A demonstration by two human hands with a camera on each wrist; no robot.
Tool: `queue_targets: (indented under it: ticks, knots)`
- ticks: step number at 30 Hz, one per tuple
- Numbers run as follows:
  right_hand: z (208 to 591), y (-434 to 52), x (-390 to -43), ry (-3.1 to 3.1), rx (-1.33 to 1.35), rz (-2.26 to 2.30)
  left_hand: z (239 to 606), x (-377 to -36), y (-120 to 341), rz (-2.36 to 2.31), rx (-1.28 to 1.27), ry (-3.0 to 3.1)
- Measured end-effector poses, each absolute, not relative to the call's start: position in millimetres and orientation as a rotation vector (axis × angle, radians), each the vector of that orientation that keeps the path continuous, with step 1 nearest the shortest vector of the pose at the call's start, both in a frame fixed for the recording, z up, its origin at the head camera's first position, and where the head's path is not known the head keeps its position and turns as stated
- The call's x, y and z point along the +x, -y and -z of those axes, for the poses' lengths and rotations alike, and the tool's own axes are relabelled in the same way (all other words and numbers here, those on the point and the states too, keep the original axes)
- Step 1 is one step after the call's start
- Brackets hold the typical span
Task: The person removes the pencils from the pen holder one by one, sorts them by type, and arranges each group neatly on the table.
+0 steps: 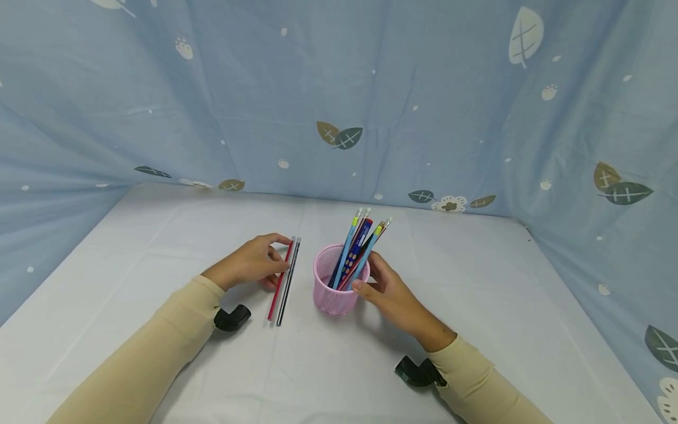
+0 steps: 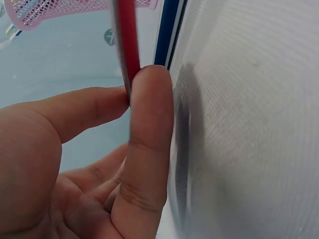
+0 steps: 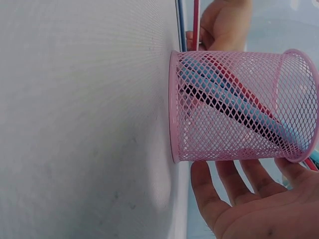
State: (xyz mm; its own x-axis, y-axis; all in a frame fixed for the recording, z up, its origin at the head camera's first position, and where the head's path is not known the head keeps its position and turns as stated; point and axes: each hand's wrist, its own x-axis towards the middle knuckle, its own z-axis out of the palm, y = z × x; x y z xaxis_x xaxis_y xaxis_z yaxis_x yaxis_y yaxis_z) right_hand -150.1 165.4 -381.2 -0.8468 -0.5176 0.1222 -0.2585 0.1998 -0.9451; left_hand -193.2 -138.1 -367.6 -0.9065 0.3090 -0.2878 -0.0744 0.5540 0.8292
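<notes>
In the head view, the left hand [image 1: 254,263] is reaching in left of the middle of the frame, its fingers pinching the red pencil [image 1: 275,300]. The dark pencil [image 1: 286,288] is lying on the tabletop [image 1: 477,265], just to the right of the red one. At the centre, the pink cup [image 1: 335,303] is standing upright, and its pencils [image 1: 361,238] are leaning toward the upper right. The right hand [image 1: 394,297] is holding the cup's right side, thumb at the rim, other fingers curving behind. With the two loose pencils lying so close, a brush of the left fingers could set the dark one rolling. A sideways push could also tip the cup if the right hand is only lightly steadying it, and the leaning pencils could be crowding its mouth on the right.

In the left wrist view, the pinch is showing at close range: two fingertips are pressing the red pencil at upper centre, and it seems to be sitting clear of the tabletop, a gap the head view is not making plain. A narrow pinch like this could let the pencil swivel. Only part of the cup is showing, at upper left.

In the right wrist view, the mesh is revealing the pencils' lower lengths, crossing aslant inside; the head view is mostly hiding these. The right fingertips are meeting the cup's wall at lower right.
</notes>
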Motion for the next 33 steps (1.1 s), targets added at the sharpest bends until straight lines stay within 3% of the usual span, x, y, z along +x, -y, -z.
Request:
queue_targets:
  ticks: [33]
  knots:
    - [381.7,-165.7,-150.3,-2.266,-0.749,1.696,369.6,-191.8,131.7,-1.184,0.195,-2.497]
